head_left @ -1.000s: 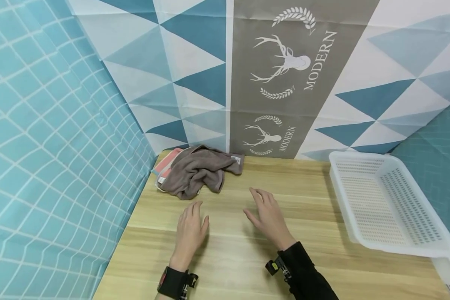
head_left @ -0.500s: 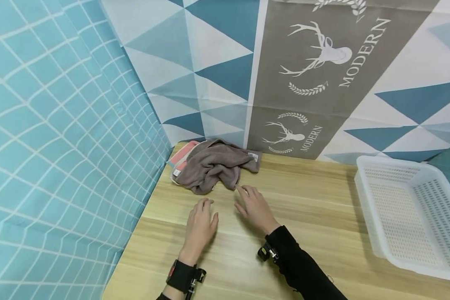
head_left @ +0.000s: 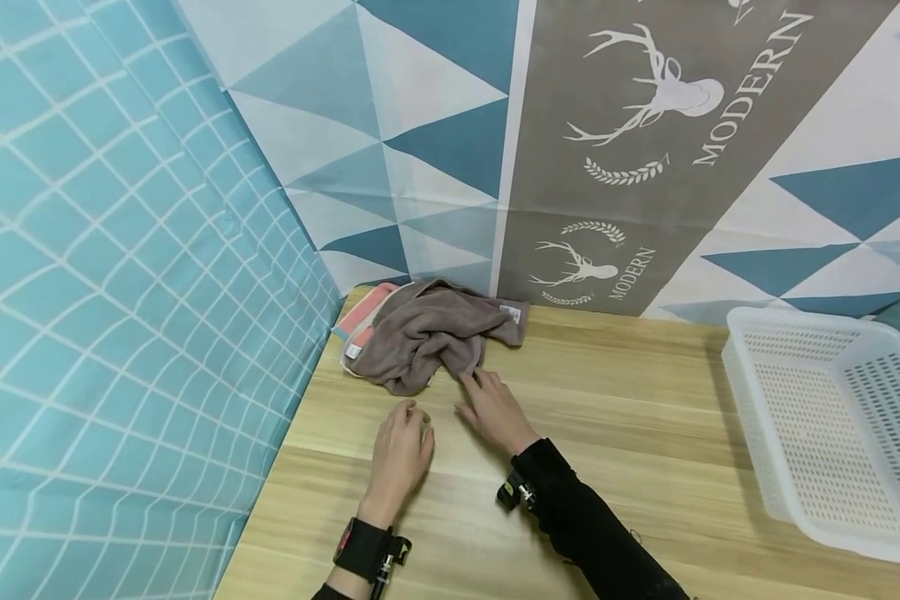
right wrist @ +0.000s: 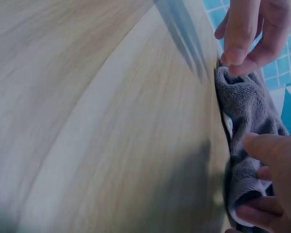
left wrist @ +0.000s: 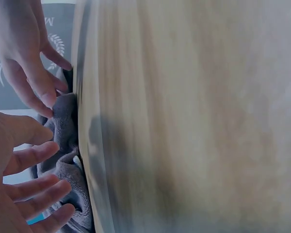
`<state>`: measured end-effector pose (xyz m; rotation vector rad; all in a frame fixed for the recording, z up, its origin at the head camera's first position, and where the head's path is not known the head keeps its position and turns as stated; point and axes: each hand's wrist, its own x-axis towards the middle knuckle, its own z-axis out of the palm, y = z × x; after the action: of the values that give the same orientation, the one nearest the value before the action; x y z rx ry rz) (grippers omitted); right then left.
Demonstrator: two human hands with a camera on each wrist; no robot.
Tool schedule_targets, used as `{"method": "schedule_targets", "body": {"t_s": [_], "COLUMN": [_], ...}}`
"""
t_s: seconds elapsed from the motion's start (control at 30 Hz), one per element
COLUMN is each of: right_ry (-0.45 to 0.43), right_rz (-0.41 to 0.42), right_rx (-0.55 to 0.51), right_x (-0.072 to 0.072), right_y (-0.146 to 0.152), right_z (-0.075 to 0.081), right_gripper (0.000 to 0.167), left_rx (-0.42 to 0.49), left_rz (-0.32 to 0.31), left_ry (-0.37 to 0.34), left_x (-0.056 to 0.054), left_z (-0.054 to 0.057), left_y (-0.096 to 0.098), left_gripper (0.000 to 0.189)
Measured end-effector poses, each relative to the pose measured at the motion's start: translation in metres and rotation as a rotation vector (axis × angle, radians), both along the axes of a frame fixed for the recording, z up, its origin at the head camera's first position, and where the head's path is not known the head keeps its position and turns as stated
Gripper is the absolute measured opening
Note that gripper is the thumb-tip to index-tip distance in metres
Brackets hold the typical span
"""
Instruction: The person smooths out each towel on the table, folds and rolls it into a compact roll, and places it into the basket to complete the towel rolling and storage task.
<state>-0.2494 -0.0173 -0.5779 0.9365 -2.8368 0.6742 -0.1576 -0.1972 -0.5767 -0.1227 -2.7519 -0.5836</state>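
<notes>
A crumpled grey-brown towel [head_left: 427, 333] lies at the back left of the wooden table. Part of a coral-pink cloth [head_left: 363, 321] shows from under its left side. My right hand [head_left: 495, 408] is at the towel's near right edge, its fingertips touching the fabric. In the right wrist view, thumb and fingers [right wrist: 264, 208] stand apart along a towel fold [right wrist: 245, 179]. My left hand [head_left: 401, 450] hovers just in front of the towel, fingers loosely bent and holding nothing. In the left wrist view, a small gap separates both hands.
A white perforated plastic basket [head_left: 783, 492] stands on the table [head_left: 630, 392] at the right. Behind the table hangs a patterned cloth [head_left: 450, 142] with triangles and deer heads. A blue gridded cloth [head_left: 120, 292] covers the left side.
The head view has turned so that the scene shifts right. My right hand has moved left and forward to the towel's edge. My left hand's fingers have bent a little.
</notes>
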Motion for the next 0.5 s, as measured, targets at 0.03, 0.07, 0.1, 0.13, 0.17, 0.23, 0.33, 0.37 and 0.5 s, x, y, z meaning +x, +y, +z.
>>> {"method": "schedule_targets", "body": {"t_s": [0.03,0.07,0.1,0.13,0.17,0.23,0.33,0.37,0.5], "right_ry": [0.004,0.005,0.009,0.010,0.010,0.012,0.004,0.002,0.003], "right_rz": [-0.007,-0.015,-0.023,-0.031,-0.038,-0.045,-0.047,-0.043,-0.032], "right_rx": [-0.006,-0.011,-0.019,-0.026,-0.038,-0.075,-0.125,-0.141,-0.177], "right_x": [0.000,0.000,0.001,0.001,0.001,0.002,0.005,0.006,0.010], "right_y": [-0.001,-0.001,-0.002,-0.002,-0.003,-0.004,-0.005,-0.005,-0.006], "right_z": [-0.001,-0.001,-0.001,-0.001,-0.001,0.001,0.004,0.004,0.004], "right_gripper": [0.053,0.051,0.049,0.046,0.044,0.041,0.041,0.040,0.039], "left_rx": [0.001,0.003,0.001,-0.001,-0.001,-0.005,-0.013,-0.012,-0.006], "left_rz": [0.001,0.000,0.001,0.000,-0.002,-0.004,-0.004,-0.003,-0.006], "left_ry": [-0.001,-0.004,-0.002,0.001,0.007,0.034,0.071,0.076,0.047], "left_x": [-0.001,-0.002,-0.003,-0.004,-0.006,-0.008,-0.014,-0.016,-0.026], "left_z": [0.000,0.001,0.000,0.000,0.001,0.001,0.001,0.002,0.003], "left_y": [0.000,0.000,0.000,0.001,0.001,0.001,0.000,0.000,0.002], "left_gripper": [0.013,0.012,0.012,0.012,0.013,0.014,0.020,0.022,0.032]}}
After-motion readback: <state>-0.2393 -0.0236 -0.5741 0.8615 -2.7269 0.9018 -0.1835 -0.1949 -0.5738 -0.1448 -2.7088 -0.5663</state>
